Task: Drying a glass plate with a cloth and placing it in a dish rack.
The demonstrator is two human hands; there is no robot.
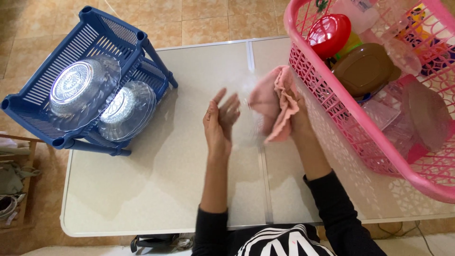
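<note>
Pink cloth (275,102) is bunched in our right hand (297,114), whose grip is closed on it. Our left hand (219,122) is open, fingers up, beside a blurry clear glass thing (247,95) above the surface (142,189). We think the glass could slip and break, because our left hand looks loose.
</note>
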